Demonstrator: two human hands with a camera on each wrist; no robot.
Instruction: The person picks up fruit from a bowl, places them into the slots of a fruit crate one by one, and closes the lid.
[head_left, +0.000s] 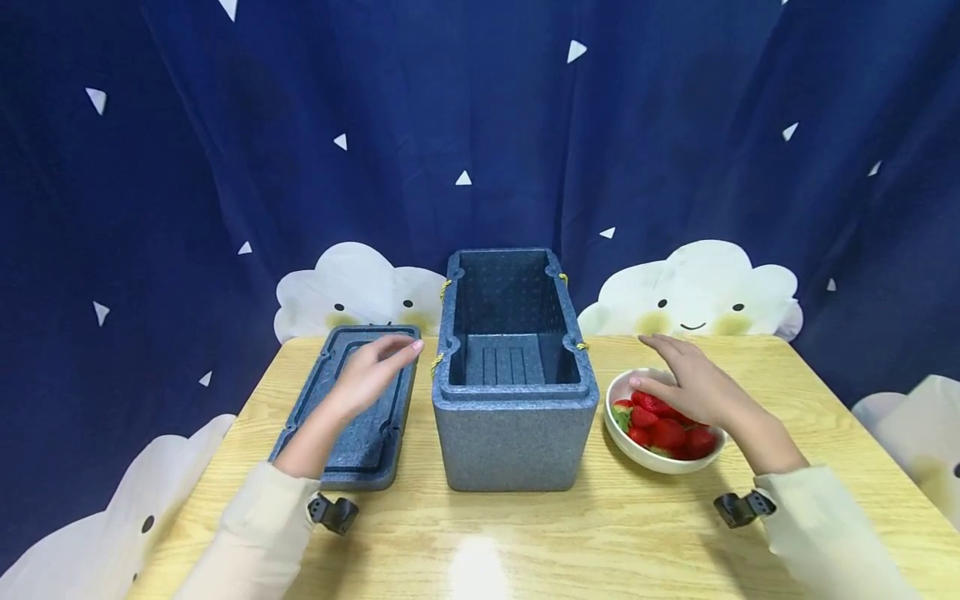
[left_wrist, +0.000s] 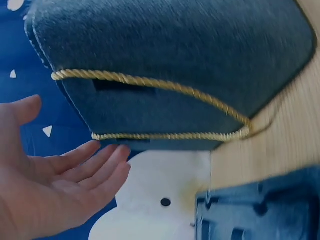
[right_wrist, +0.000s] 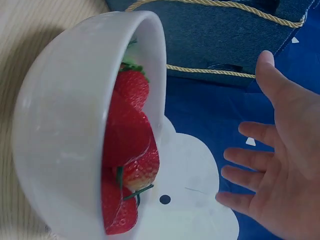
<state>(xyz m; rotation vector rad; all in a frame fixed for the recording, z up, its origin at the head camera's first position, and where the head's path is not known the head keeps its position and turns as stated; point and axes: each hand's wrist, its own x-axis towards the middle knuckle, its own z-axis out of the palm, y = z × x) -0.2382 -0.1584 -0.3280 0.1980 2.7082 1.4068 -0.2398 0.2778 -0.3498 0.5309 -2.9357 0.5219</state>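
Note:
In the head view my left hand (head_left: 377,372) hovers over the blue-grey lid (head_left: 360,442), fingers loosely extended and holding nothing. Beside the lid stands a blue-grey foam box (head_left: 516,446) with no cover on it, its inside bare. My right hand (head_left: 693,383) is above a white bowl (head_left: 637,454) of red strawberries (head_left: 663,433), thumb apart from the relaxed fingers. In the right wrist view the strawberries (right_wrist: 132,135) show green leaves and stems, and that hand's palm is bare. Yellow twisted rope (left_wrist: 175,90) runs along the box's side in the left wrist view.
The wooden table (head_left: 480,542) bears the lid, box and bowl in a row. Behind it hangs a dark blue curtain (head_left: 405,100) with white triangles and smiling clouds (head_left: 697,283). Each sleeve carries a small black wrist camera (head_left: 333,512).

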